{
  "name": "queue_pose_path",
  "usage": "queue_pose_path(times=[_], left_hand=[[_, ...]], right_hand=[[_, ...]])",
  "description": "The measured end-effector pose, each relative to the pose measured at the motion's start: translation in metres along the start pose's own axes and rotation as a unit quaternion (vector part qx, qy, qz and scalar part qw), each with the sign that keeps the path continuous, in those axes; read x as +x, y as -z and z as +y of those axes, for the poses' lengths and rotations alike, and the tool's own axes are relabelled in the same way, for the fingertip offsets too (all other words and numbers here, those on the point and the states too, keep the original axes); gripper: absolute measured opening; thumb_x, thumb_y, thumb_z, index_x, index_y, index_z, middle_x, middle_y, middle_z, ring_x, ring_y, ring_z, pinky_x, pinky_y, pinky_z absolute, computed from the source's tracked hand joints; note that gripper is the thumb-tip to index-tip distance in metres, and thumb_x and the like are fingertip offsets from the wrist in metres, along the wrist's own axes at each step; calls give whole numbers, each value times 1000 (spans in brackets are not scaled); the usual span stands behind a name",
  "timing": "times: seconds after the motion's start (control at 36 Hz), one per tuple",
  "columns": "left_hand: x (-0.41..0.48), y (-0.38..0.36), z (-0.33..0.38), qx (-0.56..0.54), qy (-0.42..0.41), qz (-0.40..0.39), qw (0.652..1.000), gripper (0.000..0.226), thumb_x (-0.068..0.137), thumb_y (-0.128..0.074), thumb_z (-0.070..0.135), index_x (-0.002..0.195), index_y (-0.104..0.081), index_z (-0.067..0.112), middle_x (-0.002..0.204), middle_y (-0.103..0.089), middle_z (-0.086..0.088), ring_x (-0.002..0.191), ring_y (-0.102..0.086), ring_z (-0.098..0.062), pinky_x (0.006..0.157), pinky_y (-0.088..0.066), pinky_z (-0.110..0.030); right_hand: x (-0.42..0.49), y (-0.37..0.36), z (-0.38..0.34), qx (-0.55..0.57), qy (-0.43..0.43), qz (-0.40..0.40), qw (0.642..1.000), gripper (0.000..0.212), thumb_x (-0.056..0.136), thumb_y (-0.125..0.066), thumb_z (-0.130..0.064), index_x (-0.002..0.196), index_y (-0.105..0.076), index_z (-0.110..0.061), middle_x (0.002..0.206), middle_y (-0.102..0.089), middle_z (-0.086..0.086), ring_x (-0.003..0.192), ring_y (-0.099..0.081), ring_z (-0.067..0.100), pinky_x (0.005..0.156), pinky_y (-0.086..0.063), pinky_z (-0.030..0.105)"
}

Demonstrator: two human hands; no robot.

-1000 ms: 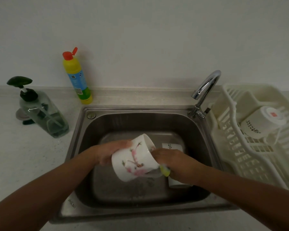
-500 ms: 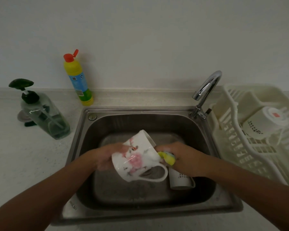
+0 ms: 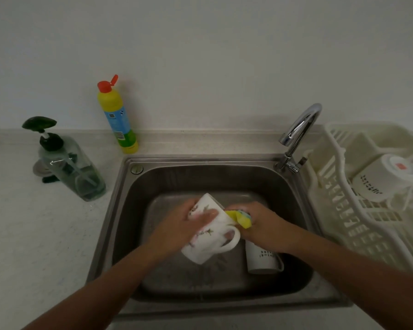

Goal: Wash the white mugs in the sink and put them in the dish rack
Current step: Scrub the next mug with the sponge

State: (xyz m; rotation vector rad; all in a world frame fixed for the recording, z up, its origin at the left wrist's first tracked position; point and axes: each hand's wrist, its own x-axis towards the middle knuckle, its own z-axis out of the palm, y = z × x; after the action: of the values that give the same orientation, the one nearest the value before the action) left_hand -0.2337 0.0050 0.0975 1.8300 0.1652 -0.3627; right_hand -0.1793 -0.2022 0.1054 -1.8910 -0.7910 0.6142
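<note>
Over the steel sink (image 3: pixel 119 210), my left hand (image 3: pixel 184 227) grips a white mug with pink flowers (image 3: pixel 210 241), tilted, its handle toward me and to the right. My right hand (image 3: pixel 265 225) presses a yellow sponge (image 3: pixel 241 217) against the mug's upper right side. A second white mug with dark lettering (image 3: pixel 262 258) lies on the sink floor, partly under my right wrist. A third white mug (image 3: pixel 379 182) rests mouth-down and tilted in the cream dish rack (image 3: pixel 343 225) on the right.
A chrome tap (image 3: pixel 298 132) arches over the sink's back right corner. A yellow detergent bottle with a red cap (image 3: pixel 117 115) stands behind the sink. A clear pump soap dispenser (image 3: pixel 69 167) sits on the counter at left.
The flowered mug has been turned in my left hand so its handle faces me. My right hand with the sponge moved up along the mug's right side.
</note>
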Motion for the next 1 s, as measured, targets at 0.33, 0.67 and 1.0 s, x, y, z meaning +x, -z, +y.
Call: queue_pose_path(times=[0.33,0.67,1.0], left_hand=[[-5,-2,-8,142,-80,15,986,89,56,-90,35,129,-39,43,110,-58,24,102,-60,1,90,-51,-20],[-2,12,-9,244,-253,-7,936,101,49,-90,49,132,-32,57,131,-44,36,124,-47,6,100,-38,-10],[2,11,-6,278,-283,-34,917,94,52,-74,63,130,-22,67,132,-36,36,127,-34,19,105,-27,-10]], right_hand=[[-4,-16,-21,-141,-5,-6,990,15,92,-66,-31,105,-68,-26,98,-68,-14,91,-65,3,83,-49,18],[-20,-12,-22,-458,106,-113,875,48,74,-81,-20,119,-64,-19,118,-69,3,110,-64,20,92,-55,37],[-22,-17,-16,-443,130,-114,880,38,81,-72,-14,118,-63,-21,117,-67,2,107,-63,24,89,-53,41]])
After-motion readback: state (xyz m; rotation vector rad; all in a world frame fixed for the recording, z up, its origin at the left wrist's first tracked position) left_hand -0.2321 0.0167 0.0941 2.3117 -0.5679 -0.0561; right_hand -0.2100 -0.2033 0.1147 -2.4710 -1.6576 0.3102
